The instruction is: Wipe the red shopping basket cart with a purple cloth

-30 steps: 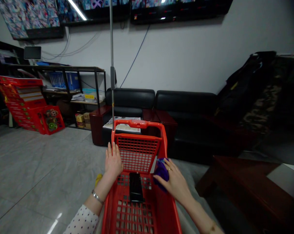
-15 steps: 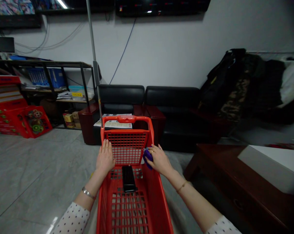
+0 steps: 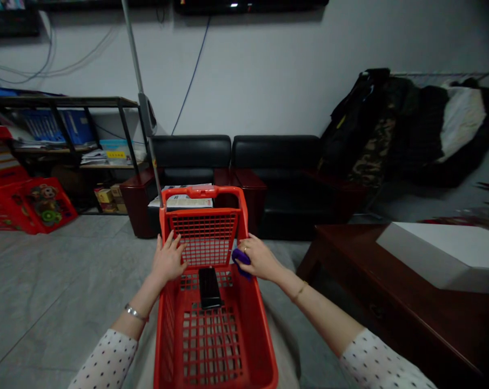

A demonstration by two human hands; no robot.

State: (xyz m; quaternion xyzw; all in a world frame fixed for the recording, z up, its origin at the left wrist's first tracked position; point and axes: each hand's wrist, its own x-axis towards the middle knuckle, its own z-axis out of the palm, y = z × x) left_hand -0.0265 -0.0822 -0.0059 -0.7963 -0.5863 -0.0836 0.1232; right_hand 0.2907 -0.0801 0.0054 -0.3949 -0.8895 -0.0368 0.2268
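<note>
Directly before me is a red plastic shopping cart (image 3: 257, 323) with grid walls and a handle at its far end. My left hand (image 3: 168, 260) lies at the left rim, fingers spread, holding nothing. At the right rim, the fingers of my right hand (image 3: 260, 258) curl around a small purple object (image 3: 241, 257); its exact kind is unclear, and my fingers partly cover it. Inside the cart, a glossy black flat rectangular object (image 3: 209, 288) rests on the grid floor near the far panel.
Black sofas (image 3: 285, 156) stand beyond the cart, with papers (image 3: 187, 201) on the left seat. A brown wooden table (image 3: 349, 259) carrying a white box (image 3: 434, 248) is on the right. Shelving (image 3: 122, 121) and red boxes (image 3: 45, 202) stand left. A thin pole (image 3: 135, 54) rises near the cart's handle.
The view has shifted right, so the surroundings sit farther left. My left hand's fingers have spread apart. My right hand still grips the purple object, its fingers curled more closely around it.
</note>
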